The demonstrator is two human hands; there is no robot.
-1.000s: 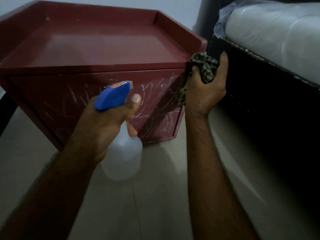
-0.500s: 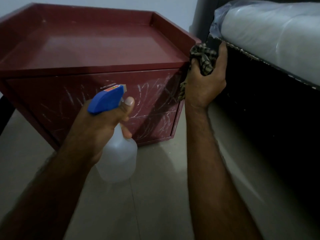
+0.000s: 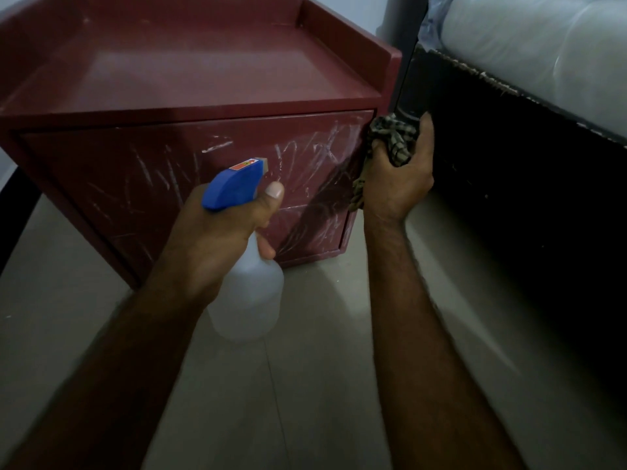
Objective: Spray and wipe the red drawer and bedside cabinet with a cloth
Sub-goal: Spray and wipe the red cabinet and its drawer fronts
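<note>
The red bedside cabinet [image 3: 190, 76] fills the upper left, with a raised rim round its top. Its red drawer front [image 3: 142, 184] is streaked with white marks. My left hand [image 3: 217, 245] grips a translucent spray bottle [image 3: 251, 300] with a blue trigger head, nozzle facing the drawer front. My right hand [image 3: 397, 184] holds a bunched checked cloth [image 3: 393, 137] against the cabinet's right front edge, in the narrow gap beside the bed frame.
A dark bed frame [image 3: 509, 184] stands close on the right, carrying a plastic-wrapped mattress [image 3: 536, 56]. Pale floor tiles [image 3: 305, 385] stretch below the cabinet. A dark object [image 3: 10, 212] edges in at the far left.
My right hand with the cloth has slid down the cabinet's right edge, from near the top corner to the upper drawer height. The left hand keeps the bottle in much the same place.
</note>
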